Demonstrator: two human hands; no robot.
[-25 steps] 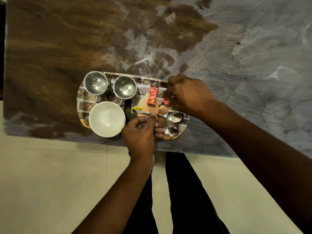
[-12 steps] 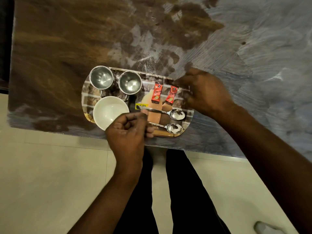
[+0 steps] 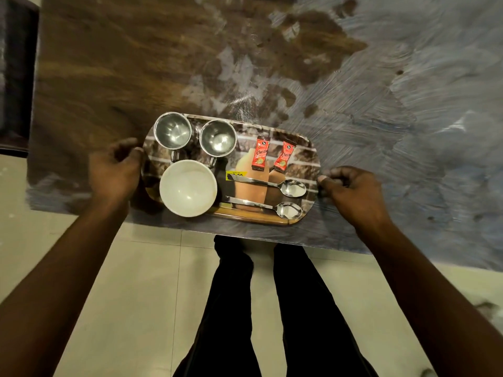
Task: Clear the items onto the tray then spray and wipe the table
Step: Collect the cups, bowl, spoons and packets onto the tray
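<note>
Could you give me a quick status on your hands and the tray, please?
Left hand and right hand grip the tray ends. Cups, bowl, sachets, spoons loaded. Nothing in the way.

Pale floor tiles (image 3: 141, 281) fill the lower frame. The person's legs in black trousers (image 3: 272, 308) stand at lower centre. A dark, indistinct object (image 3: 16, 77) sits at the upper left edge.

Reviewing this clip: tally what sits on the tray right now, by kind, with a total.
Steel cups: 2
White bowl: 1
Red sachets: 2
Spoons: 2
Total: 7 items on the tray
</note>
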